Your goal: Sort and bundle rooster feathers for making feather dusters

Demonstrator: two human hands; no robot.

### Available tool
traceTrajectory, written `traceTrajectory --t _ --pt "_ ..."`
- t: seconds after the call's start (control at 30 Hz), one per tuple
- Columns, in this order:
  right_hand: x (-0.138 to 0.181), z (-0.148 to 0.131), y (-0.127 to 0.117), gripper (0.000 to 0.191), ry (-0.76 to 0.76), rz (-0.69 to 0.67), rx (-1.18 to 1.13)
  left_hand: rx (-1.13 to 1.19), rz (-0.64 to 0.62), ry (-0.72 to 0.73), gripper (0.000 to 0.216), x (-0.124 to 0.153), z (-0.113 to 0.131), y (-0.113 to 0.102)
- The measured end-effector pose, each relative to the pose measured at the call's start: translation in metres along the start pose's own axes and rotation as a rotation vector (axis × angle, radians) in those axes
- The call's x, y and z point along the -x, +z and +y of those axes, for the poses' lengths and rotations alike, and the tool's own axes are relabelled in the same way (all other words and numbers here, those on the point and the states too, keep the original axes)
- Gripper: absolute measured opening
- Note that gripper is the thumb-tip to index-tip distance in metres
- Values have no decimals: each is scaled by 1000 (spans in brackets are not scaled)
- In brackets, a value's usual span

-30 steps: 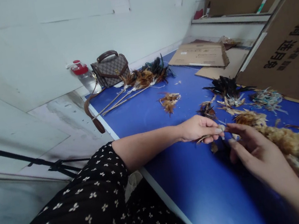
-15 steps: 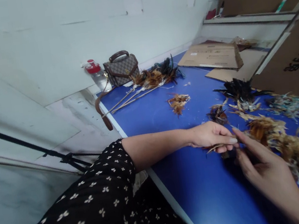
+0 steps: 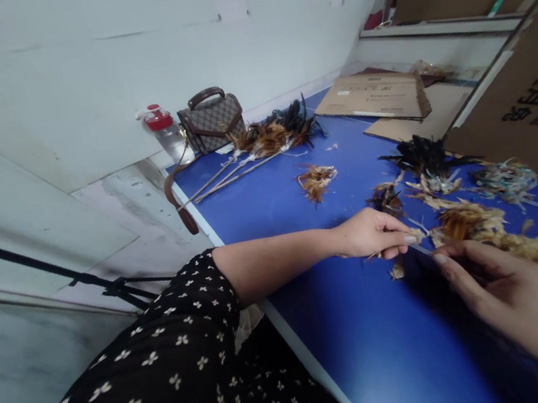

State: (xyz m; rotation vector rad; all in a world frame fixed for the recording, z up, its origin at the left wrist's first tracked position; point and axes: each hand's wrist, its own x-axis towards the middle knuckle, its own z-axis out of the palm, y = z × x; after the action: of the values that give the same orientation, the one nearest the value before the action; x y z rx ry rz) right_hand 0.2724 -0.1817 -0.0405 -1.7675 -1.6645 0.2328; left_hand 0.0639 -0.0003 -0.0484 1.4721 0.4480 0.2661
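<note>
My left hand [image 3: 372, 234] rests on the blue table [image 3: 302, 223], its fingers pinched on a small bunch of brown feathers [image 3: 382, 252]. My right hand [image 3: 511, 300] lies to the right, fingers curled over the near end of a long heap of tan feathers [image 3: 523, 244]; its fingertips almost meet those of the left hand. Whether it grips any feathers is hidden. A small tuft [image 3: 397, 270] lies on the table just below the two hands.
Feather piles lie farther back: an orange one [image 3: 316, 179], a black one [image 3: 421, 153], a pale bluish one [image 3: 505, 178]. Feathered sticks [image 3: 252, 153], a patterned handbag [image 3: 211, 122], a red-capped bottle [image 3: 165, 133] and cardboard boxes [image 3: 526, 96] stand at the back and right.
My right hand's fingers have curled down from outstretched onto the tan heap. The left hand keeps its pinch on the feathers. The view has shifted slightly.
</note>
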Motion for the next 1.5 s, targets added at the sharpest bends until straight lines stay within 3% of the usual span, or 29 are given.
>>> traceTrajectory --t 0.13,0.23,0.37,0.5,0.63,0.77,0.9,0.97,1.13,1.27,1.37,1.5 --pt "-4 -15 -5 39 -142 -3 0 -142 -147 -44 28 -1 -1 1" --pt "-10 -24 -4 33 -263 -31 -34 -239 -307 -7 33 -1 -1 3" --pt "-12 -24 -1 41 -198 -88 -68 -255 -419 34 28 1 -1 10" --pt "-4 -9 4 45 -22 -16 -91 -144 -362 10 15 4 -1 13" --pt "2 0 13 44 43 66 -92 10 -183 12 21 5 1 14" --pt "0 -6 23 27 -149 107 11 34 -33 9 31 1 1 16" --pt "-2 -15 27 26 -328 -24 111 -115 45 -47 27 -1 -3 17" --pt "-2 -18 26 27 -362 -63 152 -233 10 -70 23 -1 -5 15" --pt "-4 -18 16 21 -430 -86 156 -464 -234 8 28 0 -6 9" --pt "-6 -8 12 22 -345 -57 28 -393 -315 61 17 -1 -9 9" --pt "-5 3 13 30 -204 3 -32 -230 -316 66 7 0 -9 11" --pt "0 7 21 44 -15 59 -77 -48 -167 87 8 1 -11 16"
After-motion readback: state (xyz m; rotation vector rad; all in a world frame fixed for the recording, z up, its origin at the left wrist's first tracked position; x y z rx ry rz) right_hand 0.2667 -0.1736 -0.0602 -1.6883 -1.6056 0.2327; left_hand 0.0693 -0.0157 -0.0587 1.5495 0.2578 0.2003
